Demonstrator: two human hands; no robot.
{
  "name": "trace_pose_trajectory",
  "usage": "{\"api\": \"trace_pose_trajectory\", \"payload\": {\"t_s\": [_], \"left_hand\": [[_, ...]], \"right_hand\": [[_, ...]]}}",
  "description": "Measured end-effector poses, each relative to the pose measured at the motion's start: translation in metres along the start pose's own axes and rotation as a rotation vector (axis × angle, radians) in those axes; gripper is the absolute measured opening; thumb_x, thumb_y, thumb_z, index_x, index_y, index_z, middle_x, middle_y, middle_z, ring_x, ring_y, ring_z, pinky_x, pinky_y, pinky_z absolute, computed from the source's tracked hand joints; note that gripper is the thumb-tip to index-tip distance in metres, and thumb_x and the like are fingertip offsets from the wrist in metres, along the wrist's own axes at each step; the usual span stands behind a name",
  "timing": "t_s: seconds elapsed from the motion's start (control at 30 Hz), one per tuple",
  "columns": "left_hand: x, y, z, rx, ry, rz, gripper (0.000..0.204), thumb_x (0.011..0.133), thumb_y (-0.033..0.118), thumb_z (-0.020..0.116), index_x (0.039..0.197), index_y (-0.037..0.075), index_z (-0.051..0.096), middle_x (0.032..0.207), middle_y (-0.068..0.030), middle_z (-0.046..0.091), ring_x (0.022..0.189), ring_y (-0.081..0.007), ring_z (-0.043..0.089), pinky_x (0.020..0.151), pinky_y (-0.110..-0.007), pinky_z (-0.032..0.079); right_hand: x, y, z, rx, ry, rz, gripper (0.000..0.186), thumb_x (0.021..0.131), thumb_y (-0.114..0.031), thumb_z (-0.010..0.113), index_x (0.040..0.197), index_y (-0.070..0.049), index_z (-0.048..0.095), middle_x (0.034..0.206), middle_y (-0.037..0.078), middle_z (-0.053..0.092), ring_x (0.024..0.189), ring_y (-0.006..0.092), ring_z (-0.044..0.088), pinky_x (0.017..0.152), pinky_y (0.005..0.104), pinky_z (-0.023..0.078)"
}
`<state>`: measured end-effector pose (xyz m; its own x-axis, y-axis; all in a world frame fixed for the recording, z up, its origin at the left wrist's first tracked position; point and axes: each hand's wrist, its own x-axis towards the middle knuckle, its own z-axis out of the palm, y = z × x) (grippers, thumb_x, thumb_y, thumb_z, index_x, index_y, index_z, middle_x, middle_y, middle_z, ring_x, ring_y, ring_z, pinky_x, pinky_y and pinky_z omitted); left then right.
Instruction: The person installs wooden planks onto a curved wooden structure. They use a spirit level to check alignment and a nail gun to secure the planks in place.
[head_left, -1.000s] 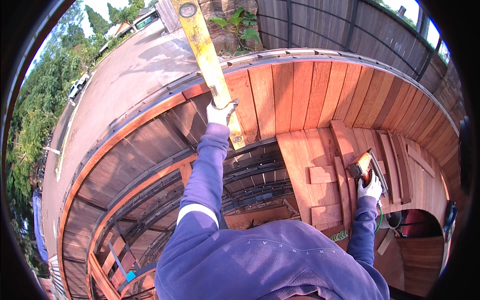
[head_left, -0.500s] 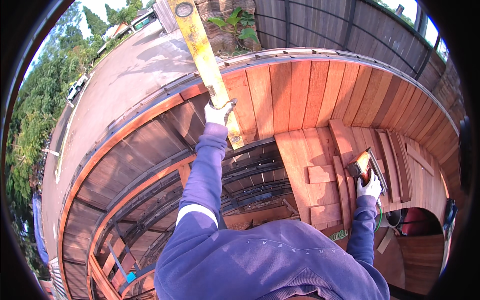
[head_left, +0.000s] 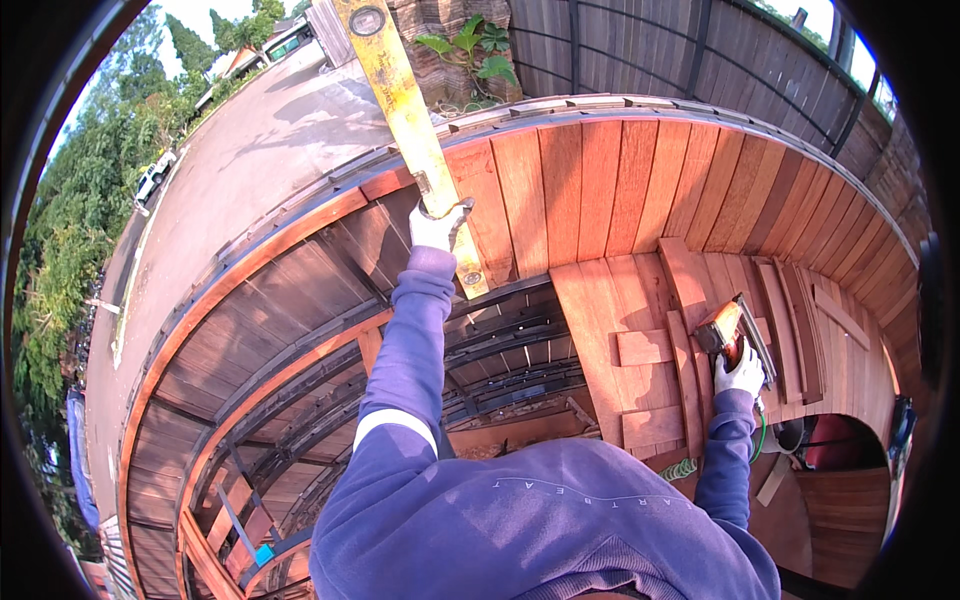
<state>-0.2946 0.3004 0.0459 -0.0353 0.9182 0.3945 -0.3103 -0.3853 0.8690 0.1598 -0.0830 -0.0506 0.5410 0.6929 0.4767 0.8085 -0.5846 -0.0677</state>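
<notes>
My left hand (head_left: pixel 436 228), in a white glove, is wrapped round the lower part of a long yellow spirit level (head_left: pixel 402 100). The level stands against the curved wall of upright reddish boards (head_left: pixel 560 190), its lower end by the edge of the gap below and its top reaching past the rim. Over on the right, my gloved right hand (head_left: pixel 740 376) grips a nail gun (head_left: pixel 722 328) with an orange and dark body. The gun is over the boarded seat (head_left: pixel 590 295), among loose planks. A green coiled air hose (head_left: pixel 680 469) runs below that arm.
Several loose planks (head_left: pixel 652 427) lie on the boarded surface. To the left, dark curved frame rails (head_left: pixel 500 345) span an open gap. An arched opening (head_left: pixel 835 445) is at the lower right. Beyond the rim are a driveway (head_left: pixel 250 150) and a dark fence (head_left: pixel 630 50).
</notes>
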Motion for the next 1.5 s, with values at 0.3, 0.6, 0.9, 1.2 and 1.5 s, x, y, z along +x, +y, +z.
{"api": "trace_pose_trajectory", "payload": {"t_s": [0.3,0.6,0.9,1.2,1.5], "left_hand": [[-0.003,0.007,0.003,-0.001,0.008,-0.105,0.03,0.074,-0.005,0.076,0.101,-0.004,0.063,0.087,-0.0127,0.07,0.065,-0.0109,0.064,0.056,-0.021,0.049],[-0.004,0.009,0.002,-0.027,-0.023,-0.114,0.027,0.074,-0.004,0.078,0.097,-0.002,0.064,0.084,-0.0093,0.07,0.062,-0.0082,0.061,0.055,-0.02,0.048],[-0.003,0.007,0.0,-0.035,-0.044,-0.122,0.03,0.076,-0.005,0.074,0.104,-0.003,0.062,0.09,-0.0146,0.071,0.067,-0.0113,0.065,0.057,-0.02,0.05],[0.0,-0.001,-0.002,0.057,-0.024,-0.064,0.032,0.075,-0.006,0.074,0.104,-0.004,0.061,0.093,-0.0177,0.071,0.07,-0.0149,0.067,0.061,-0.023,0.053],[-0.004,0.012,0.006,-0.064,-0.003,-0.12,0.029,0.072,-0.003,0.081,0.094,0.0,0.063,0.08,-0.0022,0.063,0.066,-0.0094,0.06,0.06,-0.023,0.05]], "right_hand": [[0.0,0.003,0.006,-0.021,-0.057,0.04,0.062,0.074,-0.034,0.071,0.129,-0.013,0.054,0.11,0.01,0.06,0.102,0.0317,0.057,0.087,0.0455,0.044],[-0.002,0.006,0.009,-0.01,-0.011,0.017,0.062,0.073,-0.033,0.072,0.128,-0.012,0.054,0.11,0.01,0.06,0.1,0.0316,0.057,0.086,0.0453,0.045],[-0.001,0.003,0.005,-0.003,-0.012,0.016,0.061,0.073,-0.033,0.072,0.128,-0.012,0.055,0.109,0.011,0.061,0.1,0.0318,0.058,0.087,0.0454,0.045],[-0.001,0.002,0.002,-0.002,-0.031,0.032,0.061,0.074,-0.033,0.072,0.129,-0.012,0.055,0.11,0.011,0.061,0.101,0.0322,0.057,0.088,0.0459,0.045],[-0.001,0.002,0.003,-0.01,-0.017,0.021,0.061,0.074,-0.034,0.072,0.128,-0.011,0.055,0.111,0.011,0.06,0.101,0.0319,0.057,0.088,0.046,0.044]]}}
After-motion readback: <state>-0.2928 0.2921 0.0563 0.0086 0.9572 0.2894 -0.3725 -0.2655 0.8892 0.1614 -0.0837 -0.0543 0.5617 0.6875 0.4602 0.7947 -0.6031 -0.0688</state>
